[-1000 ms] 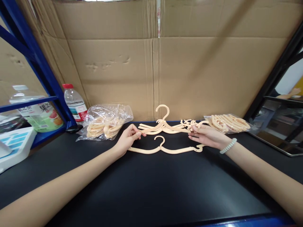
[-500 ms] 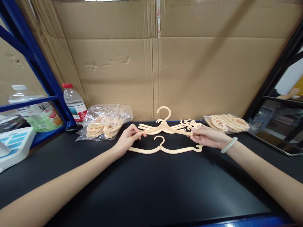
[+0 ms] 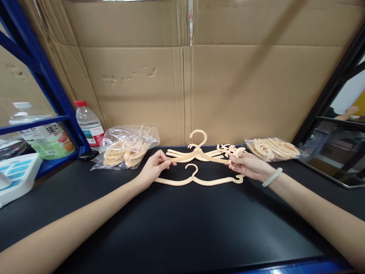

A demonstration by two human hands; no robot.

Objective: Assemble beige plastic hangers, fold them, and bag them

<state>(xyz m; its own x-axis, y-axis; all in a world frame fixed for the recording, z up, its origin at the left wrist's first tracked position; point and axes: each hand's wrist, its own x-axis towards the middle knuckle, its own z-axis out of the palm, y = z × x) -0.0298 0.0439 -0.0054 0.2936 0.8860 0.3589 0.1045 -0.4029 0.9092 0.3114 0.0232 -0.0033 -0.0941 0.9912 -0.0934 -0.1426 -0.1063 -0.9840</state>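
Between my two hands a cream-coloured clothes hanger (image 3: 186, 158) is held by its arm ends, its large hook pointing up. My left hand (image 3: 155, 166) pinches the left end, and my right hand (image 3: 247, 164) pinches the right end. Other hangers (image 3: 212, 153) lie just behind the held one, partly hidden by it. Nearer to me, another hanger (image 3: 209, 182) rests on the black table, with a small hook piece at its right end; its left tip passes behind my left hand. Several small hook pieces (image 3: 226, 148) are piled by my right fingers.
A clear bag of hanger parts (image 3: 128, 152) lies at left, and a flatter bag (image 3: 273, 148) at right. A red-capped bottle (image 3: 89, 125) stands by the blue frame (image 3: 59, 85). Cardboard (image 3: 137, 83) walls the back. At the far right edge another person's hand (image 3: 349, 112) shows.
The held hanger's large hook has shifted very slightly to the right. My right hand and wrist have edged slightly left; my left hand stays in place with its grip.
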